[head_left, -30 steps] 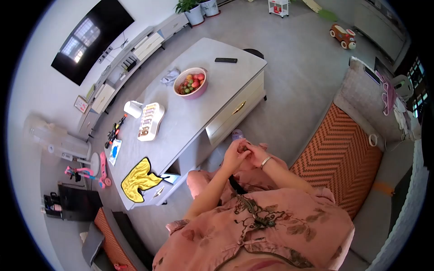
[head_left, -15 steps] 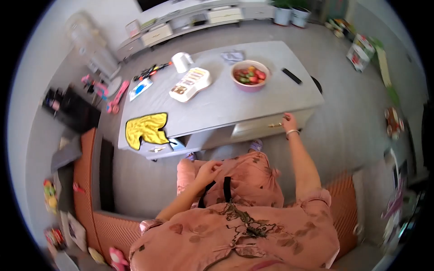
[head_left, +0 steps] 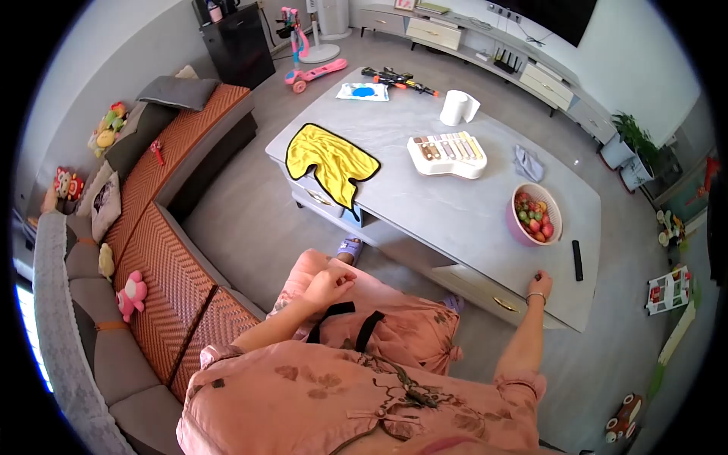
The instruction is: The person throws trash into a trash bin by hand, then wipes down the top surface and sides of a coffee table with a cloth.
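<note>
My right hand [head_left: 539, 284], with a bracelet at the wrist, is at the front edge of the grey coffee table [head_left: 447, 216], just above the drawer's gold handle [head_left: 506, 305]. Its fingers are curled closed; a small dark spot shows between them, too little to name. My left hand [head_left: 331, 286] hovers over my lap, fingers loosely bent and apart, holding nothing. Nearest my right hand are a black remote [head_left: 578, 260] and a pink basket [head_left: 518, 227] of red and green fruit. A yellow cloth [head_left: 326, 159] with dark edging drapes over the table's left front edge.
On the table also lie a white toy piano [head_left: 447, 168], a paper roll [head_left: 454, 108], a grey cloth [head_left: 528, 163], a wipes pack [head_left: 362, 92] and a toy gun [head_left: 398, 80]. A woven-seat sofa [head_left: 171, 277] runs along the left. A pink scooter [head_left: 315, 72] stands behind.
The view has swung left, bringing the sofa into sight. My right hand has left the drawer handle and risen to the tabletop edge. My left hand stays over my lap.
</note>
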A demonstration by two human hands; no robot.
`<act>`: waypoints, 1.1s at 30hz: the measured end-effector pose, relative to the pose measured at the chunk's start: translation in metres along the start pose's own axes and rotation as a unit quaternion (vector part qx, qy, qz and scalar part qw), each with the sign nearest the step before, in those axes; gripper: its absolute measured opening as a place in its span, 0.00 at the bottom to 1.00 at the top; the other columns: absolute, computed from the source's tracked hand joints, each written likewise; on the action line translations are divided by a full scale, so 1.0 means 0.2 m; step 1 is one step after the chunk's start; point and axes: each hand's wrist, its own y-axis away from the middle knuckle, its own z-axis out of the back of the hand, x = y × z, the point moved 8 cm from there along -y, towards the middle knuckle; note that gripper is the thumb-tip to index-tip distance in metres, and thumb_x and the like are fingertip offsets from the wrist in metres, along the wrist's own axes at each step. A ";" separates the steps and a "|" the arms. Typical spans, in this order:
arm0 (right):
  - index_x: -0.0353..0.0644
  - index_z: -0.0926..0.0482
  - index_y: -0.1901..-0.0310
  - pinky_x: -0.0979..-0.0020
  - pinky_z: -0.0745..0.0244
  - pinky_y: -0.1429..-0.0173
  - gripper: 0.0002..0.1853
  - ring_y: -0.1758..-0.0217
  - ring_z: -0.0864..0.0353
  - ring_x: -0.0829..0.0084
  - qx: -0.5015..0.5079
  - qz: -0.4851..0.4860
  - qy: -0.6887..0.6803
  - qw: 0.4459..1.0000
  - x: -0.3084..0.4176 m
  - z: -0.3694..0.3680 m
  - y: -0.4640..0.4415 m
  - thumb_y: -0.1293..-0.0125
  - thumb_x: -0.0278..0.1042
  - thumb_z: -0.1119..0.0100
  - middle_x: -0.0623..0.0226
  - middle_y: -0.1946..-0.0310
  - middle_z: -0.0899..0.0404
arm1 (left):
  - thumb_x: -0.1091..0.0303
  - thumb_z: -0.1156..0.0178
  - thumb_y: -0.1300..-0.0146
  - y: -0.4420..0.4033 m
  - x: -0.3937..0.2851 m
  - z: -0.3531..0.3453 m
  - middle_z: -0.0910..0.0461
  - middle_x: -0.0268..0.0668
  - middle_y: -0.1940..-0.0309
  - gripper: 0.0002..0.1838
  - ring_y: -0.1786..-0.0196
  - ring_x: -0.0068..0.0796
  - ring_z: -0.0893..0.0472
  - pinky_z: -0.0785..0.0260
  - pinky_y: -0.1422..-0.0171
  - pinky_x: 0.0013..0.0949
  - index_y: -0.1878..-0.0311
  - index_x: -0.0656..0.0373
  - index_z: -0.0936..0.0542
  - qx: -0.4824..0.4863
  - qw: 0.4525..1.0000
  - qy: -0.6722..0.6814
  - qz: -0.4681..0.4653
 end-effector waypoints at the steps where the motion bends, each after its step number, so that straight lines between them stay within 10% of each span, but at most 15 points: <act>1: 0.45 0.22 0.49 0.60 0.26 0.45 0.17 0.51 0.23 0.53 0.018 -0.005 0.022 1.000 0.02 0.01 0.02 0.41 0.26 0.43 0.54 0.51 0.26 | 0.70 0.35 0.42 0.00 -0.01 0.02 0.17 0.39 0.69 0.11 0.70 0.28 0.19 0.26 0.63 0.30 0.57 0.62 0.18 -0.002 1.000 0.004 -0.002; 15: 0.38 0.33 0.37 0.57 0.38 0.30 0.31 0.35 0.33 0.48 -0.040 0.046 0.019 0.998 0.27 -0.01 0.25 0.43 0.33 0.37 0.45 0.39 0.32 | 0.71 0.36 0.42 0.24 0.22 0.43 0.16 0.43 0.66 0.11 0.68 0.33 0.17 0.24 0.61 0.33 0.57 0.64 0.18 -0.070 0.997 0.034 0.009; 24: 0.37 0.28 0.43 0.60 0.36 0.32 0.25 0.38 0.30 0.52 0.069 0.364 -0.079 0.925 1.83 -0.28 1.02 0.41 0.32 0.37 0.49 0.43 0.28 | 0.67 0.37 0.40 0.30 0.62 0.97 0.16 0.43 0.64 0.12 0.67 0.34 0.16 0.24 0.60 0.34 0.55 0.61 0.17 -0.157 0.985 0.006 0.070; 33: 0.37 0.27 0.47 0.56 0.31 0.39 0.20 0.41 0.30 0.52 0.127 0.479 -0.120 0.860 2.87 -0.57 1.46 0.38 0.37 0.41 0.51 0.45 0.27 | 0.67 0.38 0.40 -0.43 0.51 1.13 0.17 0.45 0.58 0.11 0.61 0.37 0.16 0.24 0.56 0.37 0.56 0.60 0.17 -0.102 0.994 -0.025 -0.016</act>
